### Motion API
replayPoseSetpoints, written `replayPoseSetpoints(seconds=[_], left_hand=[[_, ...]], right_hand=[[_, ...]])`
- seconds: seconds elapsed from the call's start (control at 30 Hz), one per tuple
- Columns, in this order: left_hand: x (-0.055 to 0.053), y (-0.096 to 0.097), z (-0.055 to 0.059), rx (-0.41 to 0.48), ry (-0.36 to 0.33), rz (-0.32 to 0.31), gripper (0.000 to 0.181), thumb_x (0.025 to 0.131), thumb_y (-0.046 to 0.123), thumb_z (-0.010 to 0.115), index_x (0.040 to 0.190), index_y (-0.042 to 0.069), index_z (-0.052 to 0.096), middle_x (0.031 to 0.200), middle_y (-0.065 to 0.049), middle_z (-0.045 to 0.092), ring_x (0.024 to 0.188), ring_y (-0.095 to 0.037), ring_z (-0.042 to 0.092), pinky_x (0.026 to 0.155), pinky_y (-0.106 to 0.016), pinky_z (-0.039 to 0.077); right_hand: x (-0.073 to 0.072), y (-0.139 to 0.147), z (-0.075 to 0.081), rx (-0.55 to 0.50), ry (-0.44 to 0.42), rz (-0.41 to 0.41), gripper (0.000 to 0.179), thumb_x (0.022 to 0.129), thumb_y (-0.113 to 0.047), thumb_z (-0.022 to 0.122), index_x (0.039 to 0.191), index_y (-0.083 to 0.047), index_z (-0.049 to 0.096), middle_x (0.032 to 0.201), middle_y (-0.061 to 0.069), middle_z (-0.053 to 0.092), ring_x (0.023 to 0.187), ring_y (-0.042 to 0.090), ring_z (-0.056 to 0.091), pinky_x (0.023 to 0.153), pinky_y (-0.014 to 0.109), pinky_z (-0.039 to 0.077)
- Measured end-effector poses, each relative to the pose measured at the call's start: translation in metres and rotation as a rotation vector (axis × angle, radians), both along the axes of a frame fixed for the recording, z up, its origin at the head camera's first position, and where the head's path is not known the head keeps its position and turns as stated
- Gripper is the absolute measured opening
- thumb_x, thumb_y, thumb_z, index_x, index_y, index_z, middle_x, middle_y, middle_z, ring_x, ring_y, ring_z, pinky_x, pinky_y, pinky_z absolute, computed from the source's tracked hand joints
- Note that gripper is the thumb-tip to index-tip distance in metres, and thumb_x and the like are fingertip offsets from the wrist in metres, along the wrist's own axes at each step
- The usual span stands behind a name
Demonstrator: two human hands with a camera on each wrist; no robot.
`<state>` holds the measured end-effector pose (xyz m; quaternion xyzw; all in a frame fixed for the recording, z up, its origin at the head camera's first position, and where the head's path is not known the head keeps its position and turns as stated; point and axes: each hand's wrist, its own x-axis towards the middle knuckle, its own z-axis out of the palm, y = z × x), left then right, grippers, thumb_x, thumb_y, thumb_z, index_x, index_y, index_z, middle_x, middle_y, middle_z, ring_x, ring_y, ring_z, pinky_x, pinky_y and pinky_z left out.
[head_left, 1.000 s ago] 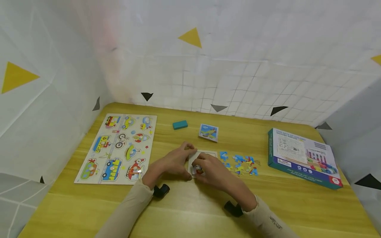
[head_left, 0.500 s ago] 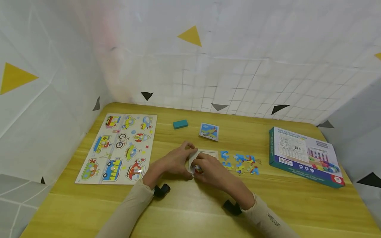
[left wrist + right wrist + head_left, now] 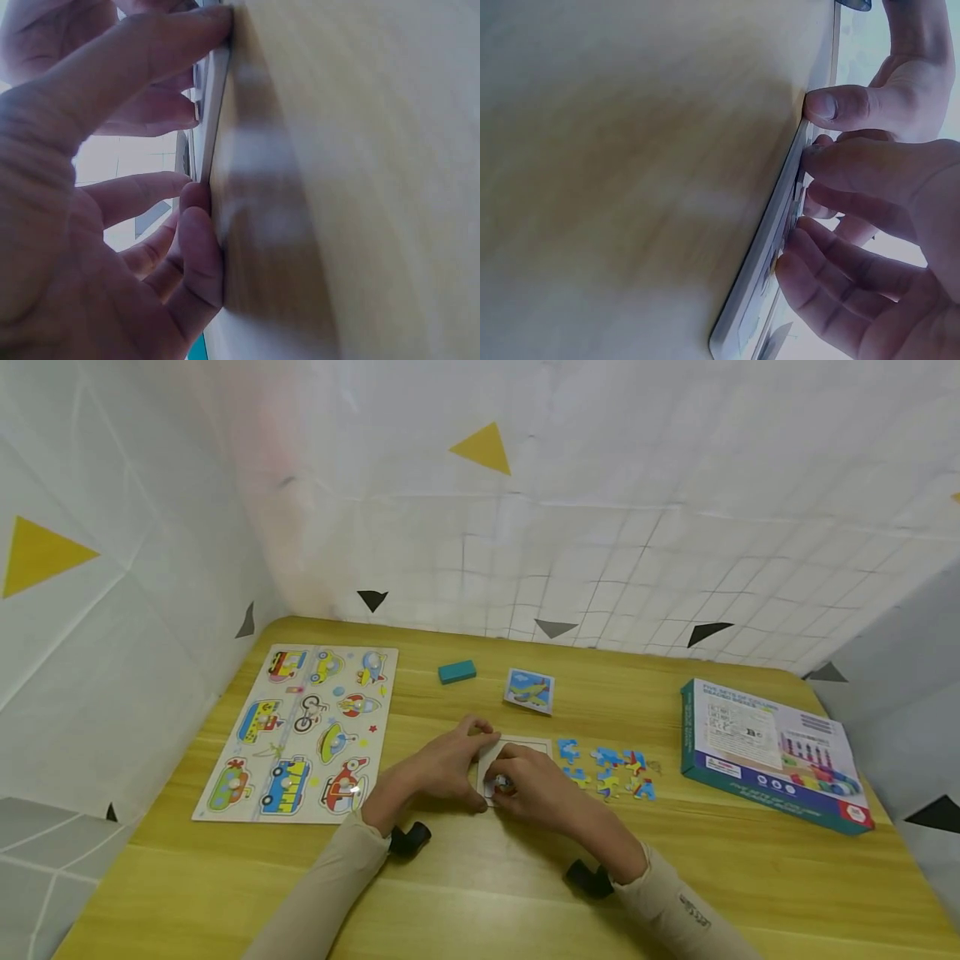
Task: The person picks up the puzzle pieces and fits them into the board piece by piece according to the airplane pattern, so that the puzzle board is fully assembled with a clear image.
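Observation:
A small pale puzzle tray (image 3: 534, 742) lies flat on the table in front of me. My left hand (image 3: 444, 768) holds its left side, the thumb at the near corner and the index finger at the far corner; the left wrist view shows these fingers against the tray edge (image 3: 217, 112). Over the tray's near left part, my right hand (image 3: 534, 783) pinches a small jigsaw piece (image 3: 504, 787), mostly hidden by the fingers. Right of the tray lie several loose jigsaw pieces (image 3: 606, 783) in blue, yellow and red. A picture card (image 3: 529, 692) with a yellow plane lies behind the tray.
A large vehicle puzzle board (image 3: 311, 816) lies at the left. Behind the tray sits a teal block (image 3: 457, 672). To the right is a flat toy box (image 3: 772, 756). White sheeting (image 3: 420, 560) stands along the table's back edge.
The right fingers have shifted slightly over the piece at the tray's near left part. The left hand keeps its hold on the tray, and the loose pieces stay where they were.

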<state>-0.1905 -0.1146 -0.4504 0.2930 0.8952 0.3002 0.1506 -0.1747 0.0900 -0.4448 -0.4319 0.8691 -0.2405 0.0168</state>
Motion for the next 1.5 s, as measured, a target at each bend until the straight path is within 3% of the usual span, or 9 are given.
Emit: replayPoseSetpoints(seconds=[0.53,0.97,1.5], left_hand=[[-0.0014,0.0002,-0.0021,-0.021,0.008,0.005,0.1,0.069,0.032,0.09,0.153,0.009,0.04,0.146,-0.001,0.03,0.097,-0.016,0.051,0.08,-0.029,0.045],[-0.0012,0.0008,-0.0026,-0.024,-0.002,0.014,0.101,0.069,0.032,0.091,0.153,0.01,0.04,0.146,-0.001,0.031,0.098,-0.017,0.051,0.08,-0.029,0.045],[-0.0025,0.0003,-0.0044,-0.022,0.01,0.01,0.099,0.068,0.032,0.09,0.152,0.01,0.042,0.144,-0.001,0.032,0.094,-0.016,0.051,0.077,-0.029,0.045]], right_hand=[[0.0015,0.0048,-0.0021,0.002,0.038,-0.02,0.012,0.083,-0.012,0.082,0.093,-0.009,0.077,0.093,0.001,0.064,0.085,0.015,0.059,0.074,0.03,0.05],[0.0054,0.0072,-0.0008,-0.014,0.121,-0.011,0.007,0.082,-0.01,0.08,0.088,-0.012,0.078,0.083,-0.002,0.062,0.075,0.01,0.052,0.066,0.026,0.046],[0.004,0.0048,-0.0021,-0.017,0.086,-0.013,0.005,0.084,-0.008,0.079,0.087,-0.011,0.078,0.081,-0.001,0.061,0.071,0.009,0.052,0.063,0.024,0.045]])
